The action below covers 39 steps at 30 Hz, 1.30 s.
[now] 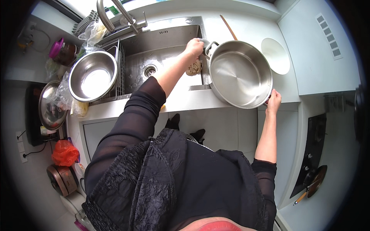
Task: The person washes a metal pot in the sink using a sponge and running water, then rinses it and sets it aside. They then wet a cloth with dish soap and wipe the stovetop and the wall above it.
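Observation:
A large stainless steel pot, with nothing seen inside, stands tilted at the right edge of the sink. My right hand grips its near handle at the lower right. Beside its other handle, my left hand is closed on a greyish cloth; whether those fingers also touch the handle cannot be told. Below that hand, a crumpled brownish cloth lies at the sink's right side. The steel sink has a drain in its floor.
A steel bowl rests over the wire rack at the left. The faucet rises behind the sink. Right of the pot lie a white plate and chopsticks. A black cooktop holds a wooden-handled pan.

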### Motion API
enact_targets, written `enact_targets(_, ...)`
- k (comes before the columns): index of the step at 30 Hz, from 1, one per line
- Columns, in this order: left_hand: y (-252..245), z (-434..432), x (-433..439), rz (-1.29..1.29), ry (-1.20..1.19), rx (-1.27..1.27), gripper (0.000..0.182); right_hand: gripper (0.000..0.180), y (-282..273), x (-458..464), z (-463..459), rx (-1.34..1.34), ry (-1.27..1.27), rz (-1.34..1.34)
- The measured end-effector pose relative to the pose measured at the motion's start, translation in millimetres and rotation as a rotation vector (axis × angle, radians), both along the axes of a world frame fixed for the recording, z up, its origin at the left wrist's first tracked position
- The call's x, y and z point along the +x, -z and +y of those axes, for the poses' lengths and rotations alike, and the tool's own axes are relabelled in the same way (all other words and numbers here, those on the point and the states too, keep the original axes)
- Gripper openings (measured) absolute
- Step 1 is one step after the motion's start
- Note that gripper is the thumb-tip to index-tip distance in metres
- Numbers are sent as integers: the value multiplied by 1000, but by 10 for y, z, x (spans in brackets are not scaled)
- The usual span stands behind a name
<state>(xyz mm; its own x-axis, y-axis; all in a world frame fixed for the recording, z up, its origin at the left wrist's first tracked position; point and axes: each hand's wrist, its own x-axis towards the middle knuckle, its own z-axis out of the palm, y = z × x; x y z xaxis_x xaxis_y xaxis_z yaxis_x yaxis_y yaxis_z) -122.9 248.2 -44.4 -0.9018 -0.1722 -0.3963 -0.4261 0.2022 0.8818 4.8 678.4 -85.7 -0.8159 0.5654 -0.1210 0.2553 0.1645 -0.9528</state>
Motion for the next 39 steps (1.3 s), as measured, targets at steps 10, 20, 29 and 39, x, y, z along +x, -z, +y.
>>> enact_targets(10,-146,-1102,-924,193,-478,263,56,54,-123,929,-415,-10,218,-66)
enact_targets(20,1967,-427,-104,25,775,-757,87,30,251,2174,-1947,-78,7,-343)
enact_targets(29,1666,-1063,225,-58,732,-631,41,15,-264,2062,-2904,43,-458,-163)
enact_targets(39,140,-1824,861,170,249,713,41,84,-597,437,-4227,-747,-501,-381)
